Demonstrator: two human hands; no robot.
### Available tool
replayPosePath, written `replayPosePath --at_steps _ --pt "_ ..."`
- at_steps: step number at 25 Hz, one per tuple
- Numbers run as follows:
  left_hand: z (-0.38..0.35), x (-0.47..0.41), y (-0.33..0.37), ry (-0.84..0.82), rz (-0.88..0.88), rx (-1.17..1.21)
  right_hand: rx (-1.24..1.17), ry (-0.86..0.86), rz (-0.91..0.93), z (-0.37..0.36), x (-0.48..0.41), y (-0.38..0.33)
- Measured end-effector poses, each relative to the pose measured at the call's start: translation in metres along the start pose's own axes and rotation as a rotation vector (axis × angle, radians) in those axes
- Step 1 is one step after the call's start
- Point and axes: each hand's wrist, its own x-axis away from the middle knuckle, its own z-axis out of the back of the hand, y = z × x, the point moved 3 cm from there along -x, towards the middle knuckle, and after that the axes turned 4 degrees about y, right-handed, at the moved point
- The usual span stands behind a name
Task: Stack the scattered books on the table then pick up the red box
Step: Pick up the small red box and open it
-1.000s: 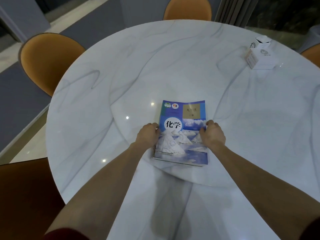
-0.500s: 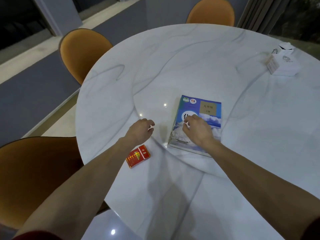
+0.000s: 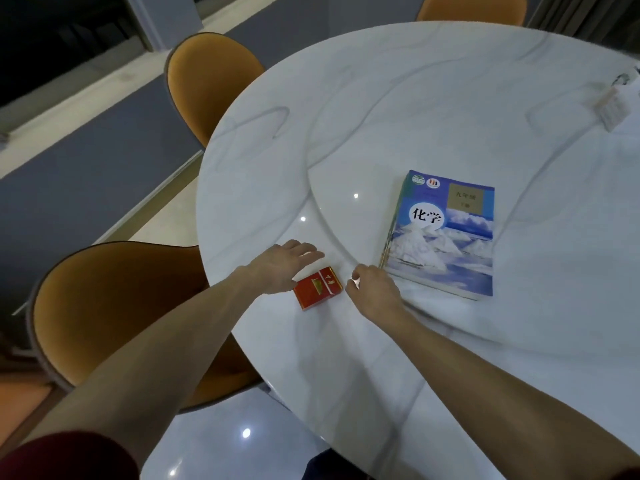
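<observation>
A small red box lies flat near the left edge of the round white marble table. My left hand hovers over its left side, fingers spread, touching or nearly touching it. My right hand sits just to the box's right with fingers curled, holding nothing that I can see. A stack of books with a blue cover showing snowy mountains lies to the right of both hands, untouched.
Orange chairs stand around the table: one at the near left, one at the far left, one at the back. A white tissue box sits at the far right edge. A raised turntable disc fills the table's centre.
Both hands left the book stack and moved left and toward me to either side of the red box. The view swung left, bringing the box and near chair into sight.
</observation>
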Motion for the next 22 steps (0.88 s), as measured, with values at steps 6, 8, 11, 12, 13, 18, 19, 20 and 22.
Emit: replayPosePath --at_steps 6,8,11,12,13,18,19,20,22 --pt "-0.020 -0.011 0.007 -0.108 -0.218 -0.163 -0.530 -0.088 -0.486 -0.052 0.024 -0.003" --pt "-0.025 -0.016 0.010 -0.159 -0.264 -0.200 -0.635 -0.076 -0.567 -0.062 0.029 -0.008" --pt "-0.034 -0.022 0.012 -0.212 -0.303 -0.226 -0.707 -0.065 -0.627 -0.071 0.030 -0.010" --pt "-0.037 -0.024 0.014 -0.215 -0.308 -0.218 -0.727 -0.070 -0.639 -0.073 0.030 -0.011" --pt "-0.039 -0.025 0.014 -0.204 -0.314 -0.208 -0.735 -0.074 -0.643 -0.074 0.030 -0.012" --pt "-0.043 -0.033 0.020 -0.041 -0.343 -0.090 -0.744 -0.063 -0.639 -0.080 0.025 -0.012" --pt "-0.042 -0.032 0.022 -0.004 -0.349 -0.041 -0.759 -0.047 -0.638 -0.080 0.024 -0.013" --pt "-0.041 -0.032 0.025 0.020 -0.348 0.019 -0.778 -0.031 -0.635 -0.080 0.023 -0.013" --pt "-0.040 -0.028 0.030 0.033 -0.305 0.142 -0.818 0.005 -0.630 -0.078 0.021 -0.013"
